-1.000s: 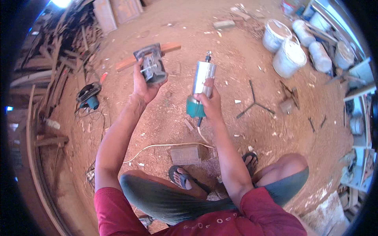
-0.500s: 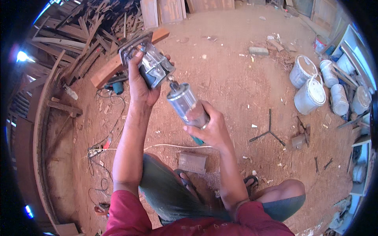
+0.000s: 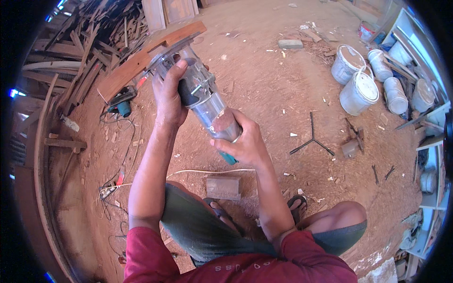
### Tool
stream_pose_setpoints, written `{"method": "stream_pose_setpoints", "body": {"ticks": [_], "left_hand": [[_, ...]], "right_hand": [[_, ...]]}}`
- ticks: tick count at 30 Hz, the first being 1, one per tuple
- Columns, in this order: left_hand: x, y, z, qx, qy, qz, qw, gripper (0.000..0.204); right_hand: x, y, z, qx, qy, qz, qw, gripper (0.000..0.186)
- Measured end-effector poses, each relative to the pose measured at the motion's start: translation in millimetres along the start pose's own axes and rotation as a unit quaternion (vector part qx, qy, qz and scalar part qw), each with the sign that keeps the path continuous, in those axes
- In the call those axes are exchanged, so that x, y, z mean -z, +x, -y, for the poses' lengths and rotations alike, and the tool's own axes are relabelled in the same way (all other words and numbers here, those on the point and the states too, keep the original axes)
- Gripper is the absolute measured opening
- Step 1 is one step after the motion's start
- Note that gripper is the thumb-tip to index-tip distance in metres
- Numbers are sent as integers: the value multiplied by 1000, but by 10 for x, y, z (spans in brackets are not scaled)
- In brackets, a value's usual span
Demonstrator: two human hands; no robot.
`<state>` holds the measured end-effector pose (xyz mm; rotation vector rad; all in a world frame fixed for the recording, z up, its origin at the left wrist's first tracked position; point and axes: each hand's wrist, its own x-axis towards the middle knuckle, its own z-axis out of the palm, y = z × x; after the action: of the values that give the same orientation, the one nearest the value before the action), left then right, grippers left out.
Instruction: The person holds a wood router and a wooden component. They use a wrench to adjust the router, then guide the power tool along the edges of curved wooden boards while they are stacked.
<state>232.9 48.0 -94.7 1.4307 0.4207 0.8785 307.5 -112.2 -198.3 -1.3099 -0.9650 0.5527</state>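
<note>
My left hand (image 3: 169, 96) is wrapped round a trim router base (image 3: 204, 75), a clear and metal housing with a flat plate at its far end and a small bolt on its side. The router motor (image 3: 210, 111), a silver cylinder with a teal end, now sits with its front inside that base. Its collet is hidden by the housing. My right hand (image 3: 243, 141) grips the motor near its teal end, fingers curled round it. Both parts are held in the air, tilted away to the upper left.
Beyond the router a reddish wooden beam (image 3: 123, 74) lies near a teal power tool (image 3: 123, 108) with cords. Scrap wood (image 3: 89, 42) is heaped at the far left. White buckets (image 3: 359, 96) stand at right. A three-armed black rod (image 3: 312, 139) and a wooden block (image 3: 223, 187) lie on the dusty floor.
The motor, apart from the base with its collet at the opening, has slid into it. Both hands have come closer together, and the view has shifted slightly.
</note>
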Motion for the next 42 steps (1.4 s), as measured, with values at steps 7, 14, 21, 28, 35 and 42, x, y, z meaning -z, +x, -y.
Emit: {"method": "stream_pose_setpoints", "body": {"ticks": [7,14,21,28,35,42], "left_hand": [[-58,-80,201,21,-2,38,999,52],[97,-159,242,86,-70,83,990,66],[132,-245,176,122,-188,180,958,56],[32,-406,100,141,-209,221,942,65],[73,-201,34,54,-59,45,996,54],[106,-249,-29,77,-120,92,986,51]], "right_hand": [[-33,-20,92,-7,12,-27,1000,69],[-110,-29,212,-11,50,-9,999,59],[-211,-93,120,-82,291,82,950,53],[-277,-217,45,-108,407,162,892,70],[-126,14,108,-46,182,90,978,78],[-352,-53,104,-31,187,78,979,62]]}}
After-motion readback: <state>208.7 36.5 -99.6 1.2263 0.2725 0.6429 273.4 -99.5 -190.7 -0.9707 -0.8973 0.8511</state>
